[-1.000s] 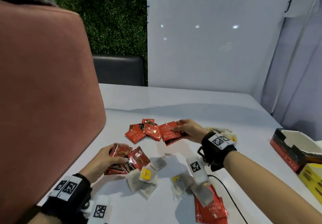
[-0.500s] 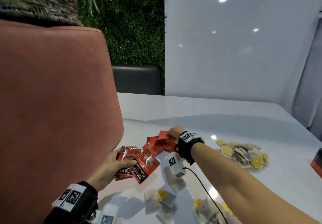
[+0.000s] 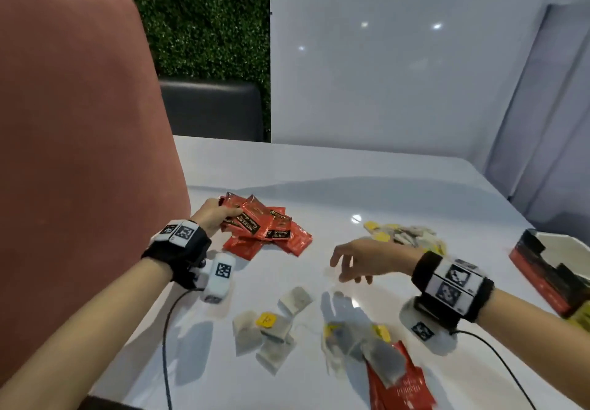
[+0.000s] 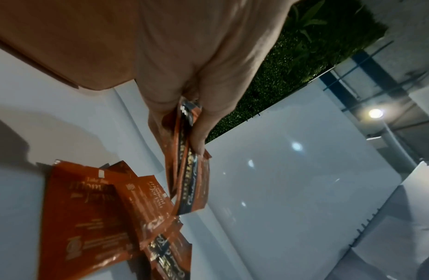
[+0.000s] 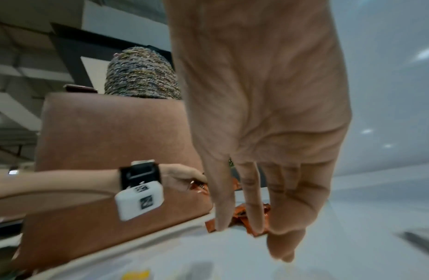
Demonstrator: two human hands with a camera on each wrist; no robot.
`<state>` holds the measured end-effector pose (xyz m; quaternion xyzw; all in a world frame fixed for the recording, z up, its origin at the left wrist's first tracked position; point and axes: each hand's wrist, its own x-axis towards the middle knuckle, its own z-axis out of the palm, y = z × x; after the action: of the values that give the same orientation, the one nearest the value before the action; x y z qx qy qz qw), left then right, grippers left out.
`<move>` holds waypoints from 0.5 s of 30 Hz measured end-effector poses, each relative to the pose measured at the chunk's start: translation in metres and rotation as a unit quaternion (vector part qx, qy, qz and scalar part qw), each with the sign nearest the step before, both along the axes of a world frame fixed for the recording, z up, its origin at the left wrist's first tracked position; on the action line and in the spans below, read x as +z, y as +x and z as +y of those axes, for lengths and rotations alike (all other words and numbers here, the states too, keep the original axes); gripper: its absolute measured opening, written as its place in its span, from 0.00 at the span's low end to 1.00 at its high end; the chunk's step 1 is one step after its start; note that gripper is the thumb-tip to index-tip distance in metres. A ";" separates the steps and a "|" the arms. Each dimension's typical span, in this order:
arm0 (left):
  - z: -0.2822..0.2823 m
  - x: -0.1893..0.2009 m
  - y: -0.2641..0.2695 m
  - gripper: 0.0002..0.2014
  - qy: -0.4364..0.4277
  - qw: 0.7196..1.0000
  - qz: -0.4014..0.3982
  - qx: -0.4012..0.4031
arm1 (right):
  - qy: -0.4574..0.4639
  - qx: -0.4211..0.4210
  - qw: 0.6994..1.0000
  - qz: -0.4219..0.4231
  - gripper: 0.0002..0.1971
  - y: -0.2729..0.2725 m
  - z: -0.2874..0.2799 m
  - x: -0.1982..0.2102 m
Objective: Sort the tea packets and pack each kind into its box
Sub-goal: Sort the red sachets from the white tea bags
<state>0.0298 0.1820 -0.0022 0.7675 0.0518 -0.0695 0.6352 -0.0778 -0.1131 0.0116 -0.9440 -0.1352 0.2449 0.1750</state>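
My left hand point(image 3: 217, 214) grips a stack of red foil tea packets point(image 3: 247, 216) above a pile of more red packets point(image 3: 297, 238) on the white table point(image 3: 367, 186); the left wrist view shows thumb and fingers pinching the stack point(image 4: 189, 161). My right hand point(image 3: 351, 262) hovers empty over the table's middle, fingers point(image 5: 251, 204) hanging loose. Loose paper tea bags with yellow tags point(image 3: 271, 329) lie near me, and a heap of them point(image 3: 405, 235) sits farther right. A red packet point(image 3: 399, 387) lies at the front under some bags. An open red box point(image 3: 549, 269) stands at the right edge.
A brown padded chair back point(image 3: 79, 154) rises along the table's left side. A yellow box corner point(image 3: 579, 317) peeks in beside the red box. Cables point(image 3: 166, 329) run from both wrist cameras across the table's near part.
My right hand let go of the red packets at the pile and drew back right, empty. The left hand carried its stack of red packets up over the pile. The view swung left then right.
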 end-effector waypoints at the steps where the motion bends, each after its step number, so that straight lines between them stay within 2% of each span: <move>1: -0.001 -0.002 0.009 0.07 0.014 1.000 -0.007 0.002 | -0.021 0.015 1.000 0.007 0.19 -0.016 -0.011 0.000; 3: -0.005 -0.008 0.026 0.11 0.053 0.998 -0.014 0.007 | -0.057 0.028 0.998 0.020 0.21 -0.045 -0.029 -0.004; 5: -0.015 -0.014 0.038 0.17 0.134 0.991 -0.014 0.022 | -0.098 0.031 0.995 0.009 0.20 -0.069 -0.041 -0.008; 8: -0.042 -0.007 0.023 0.31 0.259 0.964 -0.032 0.054 | -0.122 0.017 0.992 -0.017 0.19 -0.100 -0.056 -0.018; 11: -0.056 -0.010 0.013 0.37 0.290 0.955 -0.053 0.031 | -0.083 -0.039 0.996 -0.010 0.23 -0.131 -0.062 -0.026; 15: -0.053 -0.013 0.003 0.45 0.343 0.937 -0.072 -0.013 | -0.118 -0.118 0.986 -0.022 0.26 -0.158 -0.050 -0.037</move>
<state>0.0327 0.1286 -0.0152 0.9421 0.0165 -0.0002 0.3349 -0.2360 -0.1628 -0.0251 -0.9725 0.0031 0.2161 0.0869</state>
